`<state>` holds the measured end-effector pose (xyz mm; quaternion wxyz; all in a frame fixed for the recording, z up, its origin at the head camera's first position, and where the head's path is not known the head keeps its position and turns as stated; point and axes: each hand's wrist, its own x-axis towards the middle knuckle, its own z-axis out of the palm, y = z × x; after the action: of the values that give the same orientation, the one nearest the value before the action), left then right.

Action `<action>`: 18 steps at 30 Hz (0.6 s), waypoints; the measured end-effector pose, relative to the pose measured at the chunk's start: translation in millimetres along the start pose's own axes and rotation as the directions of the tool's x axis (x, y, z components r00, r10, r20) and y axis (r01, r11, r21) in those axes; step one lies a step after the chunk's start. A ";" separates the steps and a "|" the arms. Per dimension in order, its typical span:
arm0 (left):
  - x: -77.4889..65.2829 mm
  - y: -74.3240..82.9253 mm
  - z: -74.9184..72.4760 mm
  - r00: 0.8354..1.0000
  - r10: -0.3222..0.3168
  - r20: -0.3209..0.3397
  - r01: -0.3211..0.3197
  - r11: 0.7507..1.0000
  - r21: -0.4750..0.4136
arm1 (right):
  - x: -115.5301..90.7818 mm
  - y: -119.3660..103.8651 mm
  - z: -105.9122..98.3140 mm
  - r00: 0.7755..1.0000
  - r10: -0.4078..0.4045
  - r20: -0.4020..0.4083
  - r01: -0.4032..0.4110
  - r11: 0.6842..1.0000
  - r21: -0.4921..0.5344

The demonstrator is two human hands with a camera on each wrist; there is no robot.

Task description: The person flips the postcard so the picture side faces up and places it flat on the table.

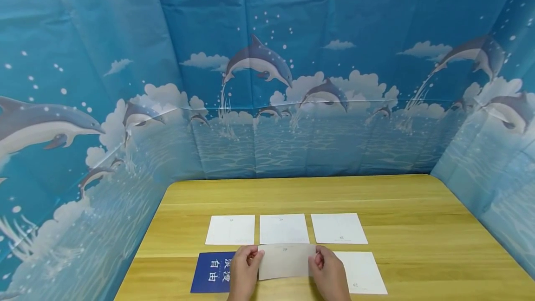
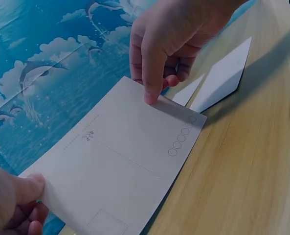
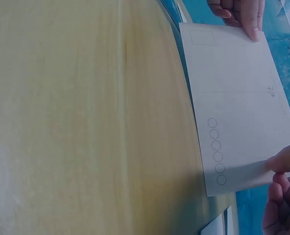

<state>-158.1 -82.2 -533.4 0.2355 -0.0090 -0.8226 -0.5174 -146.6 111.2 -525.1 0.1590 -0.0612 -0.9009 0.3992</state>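
Here, both hands (image 1: 244, 271) (image 1: 331, 274) pinch a thin, rectangular paper postcard (image 1: 286, 264) above the wood-grained table (image 1: 439, 245).

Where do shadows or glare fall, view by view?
Head: bright, the held card greyer than the white cards beyond; left wrist: dim, shadow on the card beside the right hand and on the table; right wrist: dim, shadow beside that hand, pale glare lower left.

Wooden table (image 1: 439, 240), three white cards (image 1: 283, 230) in a far row, white-lettered blue card (image 1: 208, 273) nearer left, single white card (image 1: 365, 273) nearer right
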 end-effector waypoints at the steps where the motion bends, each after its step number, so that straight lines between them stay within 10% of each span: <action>1: 0.1 -0.2 -0.7 1.000 0.025 -0.006 -0.025 1.000 0.010 | -0.1 0.0 -0.3 1.000 -0.005 -0.005 0.005 1.000 0.002; 18: -7.6 -0.6 -10.1 0.994 0.106 -0.033 -0.098 0.979 0.177 | -2.3 3.6 0.7 0.997 -0.015 -0.073 0.023 0.993 0.117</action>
<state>-147.7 -89.4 -533.4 0.2789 -0.0194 -0.8583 -0.4303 -144.7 112.6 -528.8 0.1987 -0.0576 -0.8700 0.4476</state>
